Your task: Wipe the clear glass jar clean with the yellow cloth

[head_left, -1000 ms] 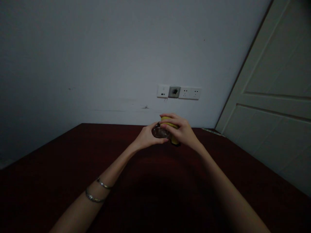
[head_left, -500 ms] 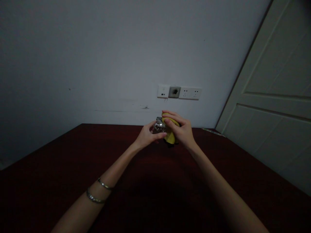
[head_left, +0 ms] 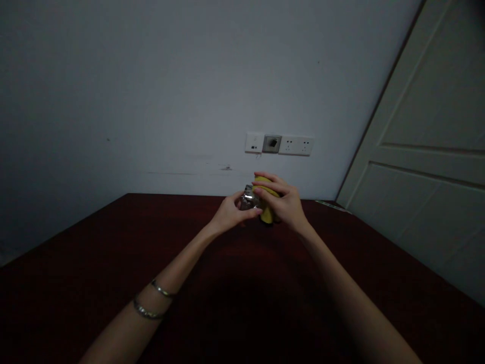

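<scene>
My left hand (head_left: 232, 213) is closed around a clear, shiny glass (head_left: 249, 200), thumb in front and fingers behind it. Its exact shape is partly hidden by the hand and the dim light. Pressed against the glass's right side is a yellow cloth (head_left: 267, 214) with a dark lower edge. My right hand (head_left: 285, 200) grips this cloth, fingers over its top and thumb across its near face. Both hands are close together, raised above the dark red tabletop (head_left: 182, 263).
A pale wall (head_left: 182, 91) stands behind the table, with a row of socket plates (head_left: 295, 145) just above the hands. To the right is a white panelled door (head_left: 424, 151). A thin flat strip (head_left: 333, 206) lies at the table's back right edge.
The cloth has shifted slightly against the glass, and its dark lower part shows less. The glass appears turned a little in my left hand. Both arms stay nearly in place.
</scene>
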Motion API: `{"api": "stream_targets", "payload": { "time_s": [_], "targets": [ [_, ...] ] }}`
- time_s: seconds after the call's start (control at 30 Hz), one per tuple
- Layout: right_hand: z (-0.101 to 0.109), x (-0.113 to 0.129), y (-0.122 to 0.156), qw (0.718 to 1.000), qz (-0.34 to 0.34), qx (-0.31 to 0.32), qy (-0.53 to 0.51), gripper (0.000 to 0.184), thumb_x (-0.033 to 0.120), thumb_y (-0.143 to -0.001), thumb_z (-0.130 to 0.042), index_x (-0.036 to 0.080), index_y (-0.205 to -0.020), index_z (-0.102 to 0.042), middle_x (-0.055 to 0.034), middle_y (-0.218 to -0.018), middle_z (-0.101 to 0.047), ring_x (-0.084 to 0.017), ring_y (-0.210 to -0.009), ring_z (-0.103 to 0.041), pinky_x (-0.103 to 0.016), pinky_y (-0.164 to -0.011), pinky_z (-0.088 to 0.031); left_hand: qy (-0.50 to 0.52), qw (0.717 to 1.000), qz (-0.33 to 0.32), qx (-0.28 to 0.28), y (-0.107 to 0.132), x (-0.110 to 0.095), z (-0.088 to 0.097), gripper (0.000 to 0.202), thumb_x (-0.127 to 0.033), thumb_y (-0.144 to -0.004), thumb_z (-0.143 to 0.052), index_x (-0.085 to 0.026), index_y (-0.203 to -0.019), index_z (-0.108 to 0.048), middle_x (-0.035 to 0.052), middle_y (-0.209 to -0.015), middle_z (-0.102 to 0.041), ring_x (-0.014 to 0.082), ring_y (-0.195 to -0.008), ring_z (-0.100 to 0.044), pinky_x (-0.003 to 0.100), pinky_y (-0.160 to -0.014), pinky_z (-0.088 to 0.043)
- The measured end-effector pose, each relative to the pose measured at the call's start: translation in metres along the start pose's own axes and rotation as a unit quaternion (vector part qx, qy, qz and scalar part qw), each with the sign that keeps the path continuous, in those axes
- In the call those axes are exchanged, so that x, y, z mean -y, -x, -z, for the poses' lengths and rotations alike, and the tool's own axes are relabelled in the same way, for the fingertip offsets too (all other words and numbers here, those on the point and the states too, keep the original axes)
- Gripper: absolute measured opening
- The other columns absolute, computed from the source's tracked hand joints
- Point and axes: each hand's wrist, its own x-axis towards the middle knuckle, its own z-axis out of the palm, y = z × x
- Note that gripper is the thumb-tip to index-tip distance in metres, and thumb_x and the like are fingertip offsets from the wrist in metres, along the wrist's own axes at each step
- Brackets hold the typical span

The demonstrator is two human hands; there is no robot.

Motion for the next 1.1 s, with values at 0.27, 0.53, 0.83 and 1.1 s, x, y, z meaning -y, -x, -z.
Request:
{"api": "stream_targets", "payload": {
  "time_s": [0.27, 0.53, 0.83, 1.1],
  "targets": [
    [0.002, 0.010, 0.002, 0.986, 0.073, 0.150, 0.022, 0.019, 0.023, -0.080, -0.066, 0.032, -0.096, -0.073, -0.0026, -0.121, -0.064, -0.021, -0.120, -0.054, -0.044, -0.104, -0.042, -0.051, 0.998, -0.020, -0.026, -0.007, 0.012, 0.001, 0.050, -0.029, -0.065, -0.071, -0.015, -0.111, -0.058, 0.0024, -0.082, -0.061, 0.0141, -0.067, -0.057, 0.021, -0.046, -0.048],
    [-0.007, -0.001, 0.003, 1.000, -0.006, 0.002, 0.016, 0.015, 0.027, -0.079, -0.067, 0.028, -0.092, -0.074, -0.0050, -0.113, -0.067, -0.020, -0.104, -0.063, -0.041, -0.092, -0.050, -0.091, 0.994, -0.051, -0.022, -0.002, 0.004, 0.001, 0.057, -0.046, -0.066, -0.073, -0.016, -0.111, -0.059, 0.0028, -0.081, -0.062, 0.0138, -0.068, -0.055, 0.023, -0.053, -0.046],
    [0.006, -0.005, 0.001, 0.991, 0.034, 0.126, -0.033, 0.018, 0.024, -0.079, -0.068, 0.032, -0.094, -0.074, -0.0033, -0.118, -0.065, -0.021, -0.113, -0.058, -0.043, -0.100, -0.044, -0.138, 0.986, -0.073, -0.054, -0.005, 0.007, 0.001, 0.053, -0.045, -0.064, -0.075, -0.016, -0.107, -0.063, 0.0038, -0.086, -0.065, 0.0155, -0.074, -0.056, 0.027, -0.063, -0.047],
    [-0.004, -0.015, 0.002, 0.996, -0.053, 0.007, -0.072, 0.015, 0.033, -0.077, -0.068, 0.029, -0.090, -0.075, -0.0046, -0.112, -0.068, -0.021, -0.105, -0.062, -0.041, -0.094, -0.048, -0.087, 0.996, 0.000, -0.033, -0.002, 0.003, 0.002, 0.054, -0.049, -0.066, -0.071, -0.015, -0.107, -0.061, 0.0024, -0.077, -0.062, 0.0120, -0.061, -0.053, 0.022, -0.049, -0.044]
  ]
}}
